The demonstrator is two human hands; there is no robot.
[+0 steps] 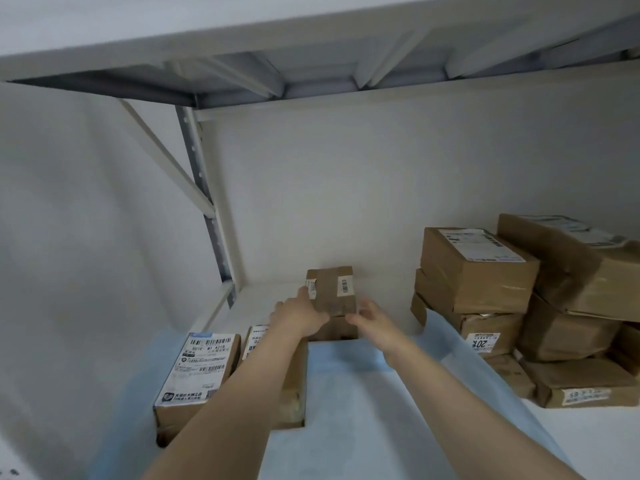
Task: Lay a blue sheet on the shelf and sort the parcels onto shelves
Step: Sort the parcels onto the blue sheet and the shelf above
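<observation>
A blue sheet (363,393) covers the middle of the white shelf (595,441). At the sheet's far edge a small brown parcel (330,289) with two barcode labels sits on top of another small box (337,329). My left hand (299,313) grips the top parcel's left side, thumb on its top. Beside its right front corner my right hand (372,318) has its fingers loosely curled; whether they touch the parcel I cannot tell. Two flat parcels lie at the left, one with a large white label (197,372), the other (292,379) partly under my left forearm.
A stack of several brown parcels (478,268) fills the shelf's right side, with flatter ones (581,382) in front. An upper shelf (311,26) hangs overhead. A metal upright (207,192) with a diagonal brace stands at the back left, white wall behind.
</observation>
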